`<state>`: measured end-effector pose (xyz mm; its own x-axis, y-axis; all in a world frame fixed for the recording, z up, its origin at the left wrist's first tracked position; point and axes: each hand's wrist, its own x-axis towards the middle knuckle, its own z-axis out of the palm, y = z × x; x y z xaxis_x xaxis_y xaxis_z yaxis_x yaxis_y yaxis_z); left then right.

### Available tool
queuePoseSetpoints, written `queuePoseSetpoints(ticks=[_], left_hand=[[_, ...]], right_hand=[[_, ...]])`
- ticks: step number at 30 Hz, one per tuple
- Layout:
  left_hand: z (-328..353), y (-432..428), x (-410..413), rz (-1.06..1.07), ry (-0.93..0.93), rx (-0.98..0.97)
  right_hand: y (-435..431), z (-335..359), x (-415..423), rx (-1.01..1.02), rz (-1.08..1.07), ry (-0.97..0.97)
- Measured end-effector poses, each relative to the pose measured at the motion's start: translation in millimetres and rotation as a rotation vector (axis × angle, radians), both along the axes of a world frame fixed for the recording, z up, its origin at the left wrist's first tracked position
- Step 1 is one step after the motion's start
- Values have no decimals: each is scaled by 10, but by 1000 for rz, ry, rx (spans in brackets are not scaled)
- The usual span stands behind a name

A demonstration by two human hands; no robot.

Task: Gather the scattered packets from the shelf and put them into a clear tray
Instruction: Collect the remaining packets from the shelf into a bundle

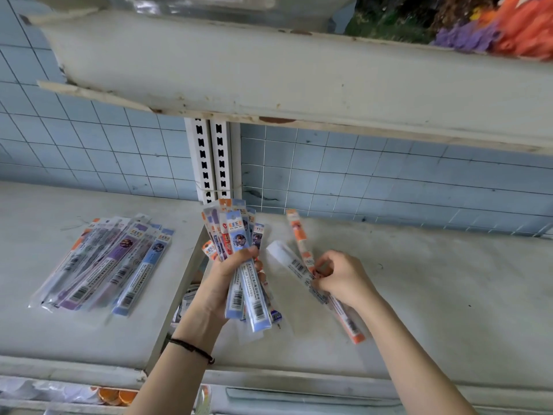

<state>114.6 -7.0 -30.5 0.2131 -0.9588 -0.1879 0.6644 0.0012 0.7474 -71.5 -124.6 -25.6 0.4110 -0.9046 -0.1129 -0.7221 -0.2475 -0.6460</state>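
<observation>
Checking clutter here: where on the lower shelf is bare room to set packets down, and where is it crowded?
Bare: the shelf right of the right hand, back to the tiled wall; also the strip in front of the loose pile. Crowded: the middle, where the left hand holds a bundle and the right hand pinches two packets.

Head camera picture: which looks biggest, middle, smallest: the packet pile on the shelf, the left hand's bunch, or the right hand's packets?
1. Pile on the shelf.
2. Bunch in the left hand; it is nearer the camera, so this gap is unsure.
3. Packets in the right hand, clearly least.
</observation>
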Motion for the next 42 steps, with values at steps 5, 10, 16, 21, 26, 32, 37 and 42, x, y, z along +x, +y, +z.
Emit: queuePoseSetpoints(ticks=[5, 10, 16, 21, 26, 32, 37, 42], left_hand=[[11, -59, -114, 8, 51, 62], [55, -97, -279, -92, 35, 114], [134, -73, -417, -100, -56, 71], [162, -43, -414, -135, -156, 64], [126, 2, -293, -114, -79, 135], [76, 83, -51, -149, 111, 101], [65, 81, 46, -122, 63, 105], [59, 60, 62, -100, 36, 106]], right_hand=[[-71, 21, -227, 29, -103, -102], [13, 96, -159, 19, -202, -430], [151, 343, 9, 444, -118, -812], [210, 342, 212, 494, -37, -689], [87, 294, 213, 356, -52, -653], [-256, -24, -168, -164, 456, -38], [-375, -111, -257, -243, 618, 261], [-431, -79, -371, -349, 518, 214]])
